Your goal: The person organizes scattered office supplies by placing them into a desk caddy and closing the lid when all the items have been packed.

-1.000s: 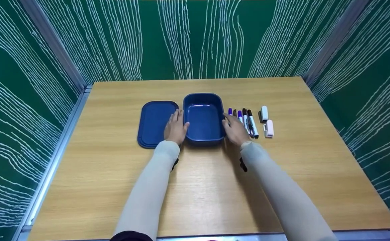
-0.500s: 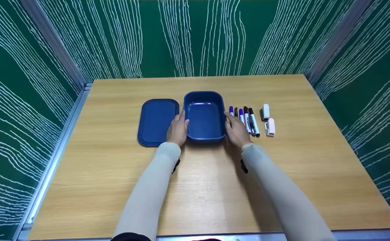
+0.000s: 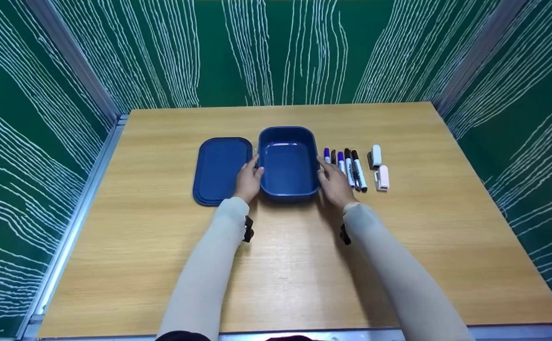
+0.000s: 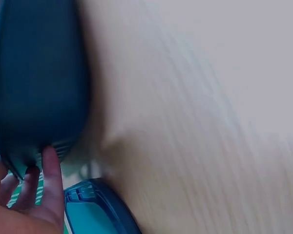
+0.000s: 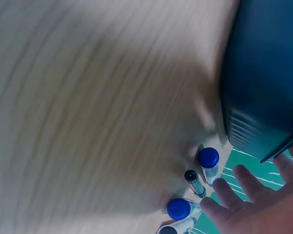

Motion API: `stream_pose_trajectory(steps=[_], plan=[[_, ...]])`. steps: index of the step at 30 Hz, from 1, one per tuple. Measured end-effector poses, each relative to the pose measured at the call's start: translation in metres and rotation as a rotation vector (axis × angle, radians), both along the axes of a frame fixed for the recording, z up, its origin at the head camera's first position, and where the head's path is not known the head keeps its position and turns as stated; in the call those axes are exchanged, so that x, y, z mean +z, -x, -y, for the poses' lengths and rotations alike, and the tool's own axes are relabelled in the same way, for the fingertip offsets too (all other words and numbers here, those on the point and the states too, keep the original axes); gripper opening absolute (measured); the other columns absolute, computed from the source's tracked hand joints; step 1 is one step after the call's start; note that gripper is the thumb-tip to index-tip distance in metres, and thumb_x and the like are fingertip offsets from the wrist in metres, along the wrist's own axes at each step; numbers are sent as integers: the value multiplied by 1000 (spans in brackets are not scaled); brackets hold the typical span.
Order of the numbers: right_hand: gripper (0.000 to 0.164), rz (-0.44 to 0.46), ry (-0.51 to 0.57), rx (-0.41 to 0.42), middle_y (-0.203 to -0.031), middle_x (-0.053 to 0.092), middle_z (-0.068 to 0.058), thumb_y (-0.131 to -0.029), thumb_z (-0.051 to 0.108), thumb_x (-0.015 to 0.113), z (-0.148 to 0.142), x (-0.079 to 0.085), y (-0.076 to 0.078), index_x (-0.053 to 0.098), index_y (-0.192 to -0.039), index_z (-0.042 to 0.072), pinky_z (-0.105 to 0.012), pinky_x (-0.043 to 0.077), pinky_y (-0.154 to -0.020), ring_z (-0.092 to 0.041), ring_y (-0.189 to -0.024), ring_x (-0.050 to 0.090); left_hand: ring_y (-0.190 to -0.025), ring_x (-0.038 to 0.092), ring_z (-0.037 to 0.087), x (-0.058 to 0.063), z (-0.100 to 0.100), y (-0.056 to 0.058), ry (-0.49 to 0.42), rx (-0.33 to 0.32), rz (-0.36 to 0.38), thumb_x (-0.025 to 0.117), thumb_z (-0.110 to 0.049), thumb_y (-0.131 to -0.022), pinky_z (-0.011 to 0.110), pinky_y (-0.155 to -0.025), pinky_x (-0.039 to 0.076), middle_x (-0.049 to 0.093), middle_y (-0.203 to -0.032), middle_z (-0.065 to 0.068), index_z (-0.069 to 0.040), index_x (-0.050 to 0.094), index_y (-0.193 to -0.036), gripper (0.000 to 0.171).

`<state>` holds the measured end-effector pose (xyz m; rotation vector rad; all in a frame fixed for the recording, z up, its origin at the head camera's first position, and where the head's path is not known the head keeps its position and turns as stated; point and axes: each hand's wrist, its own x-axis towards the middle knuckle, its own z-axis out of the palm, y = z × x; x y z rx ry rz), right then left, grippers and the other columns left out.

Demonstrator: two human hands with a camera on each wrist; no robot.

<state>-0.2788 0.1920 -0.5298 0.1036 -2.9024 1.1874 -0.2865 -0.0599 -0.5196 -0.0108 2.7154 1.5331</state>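
Observation:
A deep blue plastic box stands uncovered on the wooden table, with nothing inside it. My left hand is at its left side; in the left wrist view the extended fingers touch the ridged patch on the wall. On the opposite side, my right hand has its fingers spread, with the fingertips right at the box's rim in the right wrist view. A flat blue lid lies left of the box, beside my left hand. Several markers with purple and black caps lie in a row by my right hand.
Right of the markers are a small white block with a dark side and a small pink block. Green panels with white wavy lines close off the back and sides of the wooden table.
My left hand has shifted slightly off the box's left side, its thumb no longer overlapping the rim. My right hand stays at the right side. The whole view has shifted a little.

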Motion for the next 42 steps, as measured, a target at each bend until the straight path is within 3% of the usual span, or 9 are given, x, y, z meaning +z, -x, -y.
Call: stream_pose_trajectory(steps=[3, 7, 10, 12, 18, 24, 31, 37, 42], plan=[[49, 2, 6, 2, -153, 38, -19, -106, 31, 40, 0, 1, 1, 32, -154, 26, -52, 26, -118, -37, -141, 35, -120, 55, 27, 4, 2, 2, -56, 35, 15, 53, -16, -103, 37, -103, 46, 57, -133, 16, -11, 43, -149, 47], [50, -10, 1, 11, -152, 39, -20, -106, 29, 41, 1, 1, 2, 32, -154, 25, -52, 26, -118, -38, -140, 37, -98, 58, 19, 7, 3, 3, -176, 95, 78, 58, -13, -100, 35, -80, 55, 60, -123, 10, -13, 50, -145, 46], [50, -16, -4, 10, -152, 40, -20, -106, 28, 41, 1, 2, 2, 32, -154, 25, -52, 27, -117, -38, -139, 37, -77, 53, 14, 9, 3, 4, -299, 130, 141, 60, -10, -99, 31, -58, 53, 59, -112, 6, -14, 52, -143, 46], [50, -15, -6, 4, -152, 40, -19, -105, 29, 41, 1, 2, 1, 33, -154, 25, -52, 27, -117, -38, -139, 37, -71, 50, 12, 10, 3, 4, -346, 149, 171, 61, -10, -98, 26, -53, 49, 56, -106, 3, -14, 53, -143, 46], [49, -21, -14, -12, -152, 41, -17, -105, 30, 42, 3, 3, 2, 34, -154, 27, -51, 26, -118, -37, -140, 35, -75, 50, 11, 12, 5, 4, -390, 162, 209, 62, -11, -98, 25, -55, 47, 52, -100, -1, -13, 53, -142, 45], [47, -65, -5, -18, -148, 44, -20, -105, 27, 46, 1, 3, 6, 41, -150, 19, -52, 28, -117, -37, -138, 38, -72, 48, 11, 10, 5, 4, -439, 175, 215, 62, -7, -96, 25, -53, 45, 50, -97, -1, -11, 54, -141, 45], [36, -143, -44, -154, -113, 66, -18, -97, 16, 61, -16, 1, 14, 60, -129, 1, -45, 52, -87, -32, -100, 62, -66, 49, 9, 7, 3, 5, -458, 173, 207, 64, -5, -95, 24, -50, 46, 53, -95, -1, -8, 56, -139, 46], [36, -84, -147, -165, -91, 69, -15, -91, 17, 68, -21, -2, 18, 63, -121, -2, -43, 53, -71, -29, -80, 64, -63, 49, 9, 6, 3, 6, -457, 190, 213, 66, -5, -94, 24, -50, 46, 55, -97, 2, -4, 57, -137, 44], [29, -51, -175, -147, -83, 71, -14, -89, 18, 71, -19, -5, 18, 69, -110, -2, -43, 55, -70, -27, -73, 66, -81, 53, 11, 7, 3, 5, -454, 194, 217, 66, -5, -94, 20, -49, 46, 59, -107, 7, -5, 58, -136, 43]])
